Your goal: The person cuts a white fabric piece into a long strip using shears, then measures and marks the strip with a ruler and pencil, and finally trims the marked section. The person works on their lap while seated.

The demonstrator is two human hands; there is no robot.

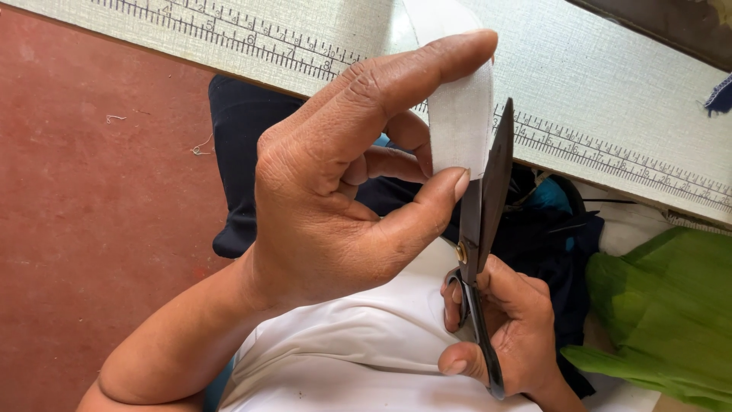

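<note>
My left hand fills the middle of the view and pinches a white fabric strip between thumb and forefinger, holding it upright. My right hand, lower right, grips the dark handles of a pair of scissors. The scissor blades point up and are slightly apart, with the strip's right edge at or between them. The upper end of the strip runs up over the table edge.
A pale table edge with a printed ruler scale crosses the top. Red floor lies at left. Green fabric and dark blue cloth pile at right. White fabric covers my lap.
</note>
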